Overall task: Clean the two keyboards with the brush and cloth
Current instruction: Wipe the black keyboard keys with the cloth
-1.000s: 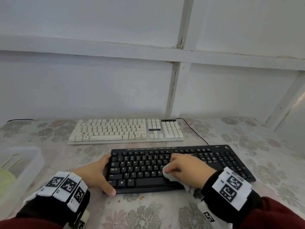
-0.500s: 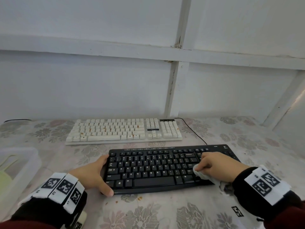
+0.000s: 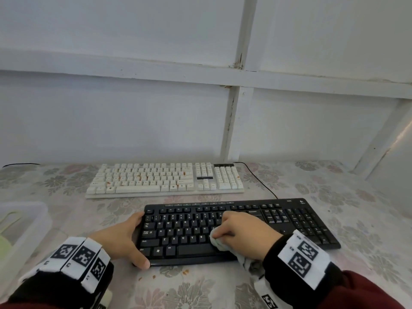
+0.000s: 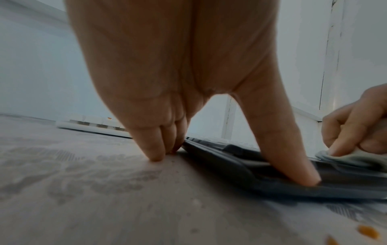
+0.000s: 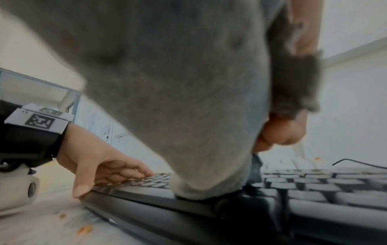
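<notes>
Head view: black keyboard lies near on the floral-covered table; white keyboard, orange-stained on several keys, lies just beyond it, apart. Right hand, fingers curled, grips a bunched pale cloth and presses it onto the middle keys of the black keyboard; the cloth's tail trails off the near edge under the wrist. Left hand braces the keyboard's left end, fingers at the far corner, thumb on the near left corner. Clear plastic container at far left. Orange crumbs on the table just in front of the black keyboard. Brush not identifiable.

Left wrist view: left hand spread; thumb tip on the keyboard's near rim, fingertips on the table at its left end. Not curled round anything.

Right wrist view: cloth fills the frame, its lower fold touching the keyboard front.
</notes>
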The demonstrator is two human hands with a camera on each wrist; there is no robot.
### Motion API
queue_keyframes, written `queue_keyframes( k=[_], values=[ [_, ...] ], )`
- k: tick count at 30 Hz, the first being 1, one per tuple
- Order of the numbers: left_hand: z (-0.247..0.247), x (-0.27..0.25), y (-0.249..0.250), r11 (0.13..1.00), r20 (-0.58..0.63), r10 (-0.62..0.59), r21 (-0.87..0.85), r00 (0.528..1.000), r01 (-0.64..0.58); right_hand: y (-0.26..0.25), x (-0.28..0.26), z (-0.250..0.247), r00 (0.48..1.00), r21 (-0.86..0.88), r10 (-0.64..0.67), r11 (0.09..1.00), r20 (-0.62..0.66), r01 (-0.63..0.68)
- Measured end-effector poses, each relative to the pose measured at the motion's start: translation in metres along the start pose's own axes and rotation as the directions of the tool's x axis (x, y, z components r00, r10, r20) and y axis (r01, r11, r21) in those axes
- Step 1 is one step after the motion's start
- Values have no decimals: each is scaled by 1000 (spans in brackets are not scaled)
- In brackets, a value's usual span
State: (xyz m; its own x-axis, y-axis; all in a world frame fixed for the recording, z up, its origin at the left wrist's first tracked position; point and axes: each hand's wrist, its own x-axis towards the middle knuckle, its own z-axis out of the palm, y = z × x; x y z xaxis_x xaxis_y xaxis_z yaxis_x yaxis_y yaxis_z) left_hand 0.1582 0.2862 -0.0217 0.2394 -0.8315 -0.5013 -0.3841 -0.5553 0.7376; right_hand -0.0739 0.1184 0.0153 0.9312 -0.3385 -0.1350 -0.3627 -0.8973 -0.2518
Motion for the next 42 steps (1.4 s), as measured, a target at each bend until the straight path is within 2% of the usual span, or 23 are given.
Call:
queue_keyframes(
  k=[4,10,17,19,21,24,27,29,34,39,42],
  values=[
    [1,2,0,999,-37,-10,34,999,11,21,-12,2,995,6,92,996,-34,-92],
    [0,3,-4,1000,-22,16,-14,1000,-16,52,-30,-6,981,12,191,981,-27,-191],
    [1,3,-3,1000,-35,-4,20,999,5,78,-40,-24,930,-46,367,929,4,-366],
    [1,3,-3,999,-38,-17,30,999,18,69,-36,-28,943,-68,328,941,-50,-331],
    [1,3,-3,999,-29,-18,27,999,19,48,-28,-28,970,-28,227,973,-89,-230],
    [0,5,-3,999,-25,-17,29,1000,18,7,-11,-19,995,40,46,998,-93,-43],
    [0,5,-5,1000,-18,5,15,1000,-5,-15,0,-6,999,1,-25,1000,-47,25],
    [-1,5,-7,1000,-19,19,-7,1000,-20,-13,-1,-1,1000,-13,7,1000,-13,-7],
    [-2,8,-10,998,-6,42,-42,999,-43,28,-26,-6,987,-36,148,988,-62,-150],
    [-3,10,-12,999,-2,37,-19,999,-37,62,-46,-18,943,-35,327,944,-57,-329],
    [-3,11,-13,999,-1,35,-6,999,-35,80,-56,-24,919,-44,376,922,-119,-384]
  ],
)
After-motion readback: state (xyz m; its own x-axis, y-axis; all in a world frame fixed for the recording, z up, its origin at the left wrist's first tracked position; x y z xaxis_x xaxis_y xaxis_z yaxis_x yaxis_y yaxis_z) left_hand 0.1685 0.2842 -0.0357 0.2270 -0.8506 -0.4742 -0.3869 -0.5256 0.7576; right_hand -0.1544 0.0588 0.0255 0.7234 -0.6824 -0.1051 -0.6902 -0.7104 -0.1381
